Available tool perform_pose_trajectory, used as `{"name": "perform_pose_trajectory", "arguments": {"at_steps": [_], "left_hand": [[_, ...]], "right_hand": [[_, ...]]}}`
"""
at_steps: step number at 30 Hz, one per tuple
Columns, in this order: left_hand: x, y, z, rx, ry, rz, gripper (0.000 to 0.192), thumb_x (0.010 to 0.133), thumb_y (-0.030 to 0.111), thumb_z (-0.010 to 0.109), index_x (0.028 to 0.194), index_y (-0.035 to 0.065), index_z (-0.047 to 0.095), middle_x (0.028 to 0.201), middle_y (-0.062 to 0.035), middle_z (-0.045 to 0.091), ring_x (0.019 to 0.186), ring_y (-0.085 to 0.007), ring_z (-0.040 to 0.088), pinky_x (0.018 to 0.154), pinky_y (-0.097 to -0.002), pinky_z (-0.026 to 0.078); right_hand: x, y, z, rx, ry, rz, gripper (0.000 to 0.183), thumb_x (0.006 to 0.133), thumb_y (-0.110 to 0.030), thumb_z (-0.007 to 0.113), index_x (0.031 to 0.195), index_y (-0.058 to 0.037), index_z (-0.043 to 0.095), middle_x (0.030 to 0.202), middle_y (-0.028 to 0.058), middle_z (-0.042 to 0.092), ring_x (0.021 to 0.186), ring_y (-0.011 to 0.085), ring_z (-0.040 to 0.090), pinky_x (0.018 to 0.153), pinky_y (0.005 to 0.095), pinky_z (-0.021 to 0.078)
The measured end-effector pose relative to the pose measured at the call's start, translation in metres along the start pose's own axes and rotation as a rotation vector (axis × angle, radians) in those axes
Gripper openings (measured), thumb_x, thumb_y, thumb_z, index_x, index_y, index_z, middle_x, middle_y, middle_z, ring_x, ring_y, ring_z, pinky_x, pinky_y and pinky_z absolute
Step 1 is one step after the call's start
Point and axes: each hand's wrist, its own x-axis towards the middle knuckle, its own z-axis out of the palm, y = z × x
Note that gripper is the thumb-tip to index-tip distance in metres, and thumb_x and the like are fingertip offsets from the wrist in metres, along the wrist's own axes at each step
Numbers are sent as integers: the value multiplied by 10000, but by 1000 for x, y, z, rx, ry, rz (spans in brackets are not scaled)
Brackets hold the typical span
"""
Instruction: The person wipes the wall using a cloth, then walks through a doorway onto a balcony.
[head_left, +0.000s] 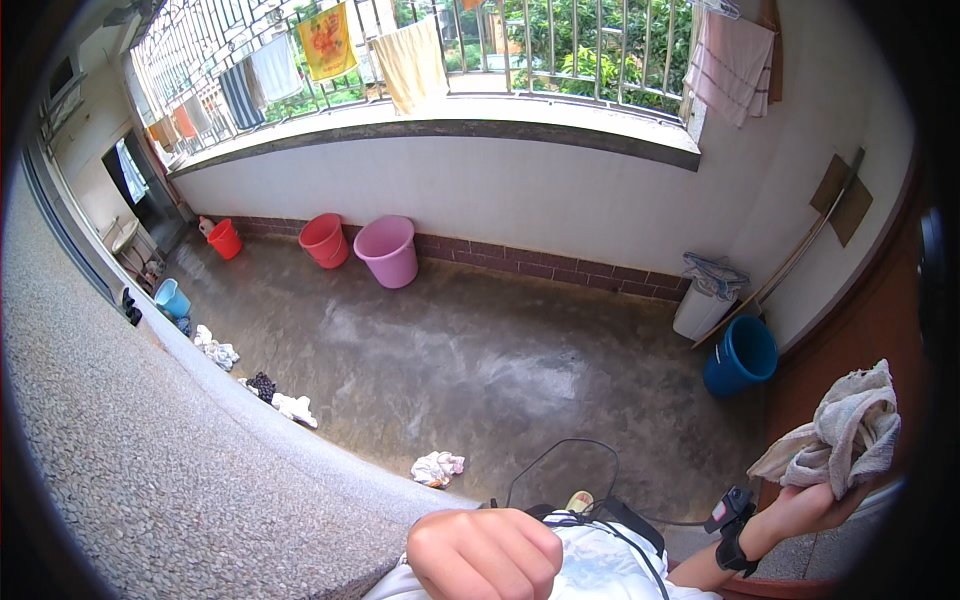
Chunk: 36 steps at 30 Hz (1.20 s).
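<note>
My right hand (821, 510) is raised at the lower right, shut on a bunched, off-white cloth (847, 431) that rises above the fingers. A black wrist-mounted device (731, 517) is strapped to that forearm. At the bottom middle, close to the camera, my left hand (484, 555) is curled into a fist in front of my white shirt (600, 559). Nothing shows sticking out of it, and its palm side is hidden. Beyond the fist, a crumpled white and pink cloth (438, 469) lies on the concrete floor (465, 352).
A speckled wall (150, 450) runs along my left, with crumpled cloths (294, 409) at its foot. A pink bucket (387, 251), a red bucket (325, 241) and a blue bin (741, 356) stand across the floor. Poles (795, 255) lean at right. A black cable (562, 442) loops before me.
</note>
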Motion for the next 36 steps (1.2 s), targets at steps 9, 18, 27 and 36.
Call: {"name": "perform_pose_trajectory", "arguments": {"at_steps": [9, 18, 27, 36], "left_hand": [[-1, 2, 1, 13, 2, 9, 80, 731, 42, 540, 700, -29, 560, 546, -77, 534, 439, -161, 504, 413, -248, 329], [-10, -1, 2, 130, 81, 49, 58, 720, 14, 536, 691, -35, 551, 529, -75, 528, 427, -156, 505, 415, -242, 332], [0, 2, -3, 39, -45, 30, 108, 740, 32, 514, 704, -50, 574, 547, -84, 536, 445, -152, 508, 414, -243, 323], [-2, 2, -3, 48, -44, 31, 126, 748, 42, 506, 696, -47, 578, 550, -83, 533, 448, -150, 506, 421, -241, 325]], "right_hand": [[1, -2, -1, -11, 17, 7, 381, 717, -159, 478, 1063, 0, 457, 999, 120, 479, 840, 210, 507, 668, 298, 444], [-2, -4, 3, 25, 10, 42, 382, 708, -144, 484, 1056, 11, 456, 981, 116, 483, 828, 204, 508, 662, 293, 443], [-3, -5, 1, -8, 2, 38, 371, 704, -150, 486, 1040, 5, 467, 979, 106, 487, 827, 207, 509, 671, 295, 441], [8, 20, -12, -10, 22, -58, 370, 703, -157, 490, 1040, -5, 473, 978, 105, 490, 821, 203, 511, 663, 295, 443]]}}
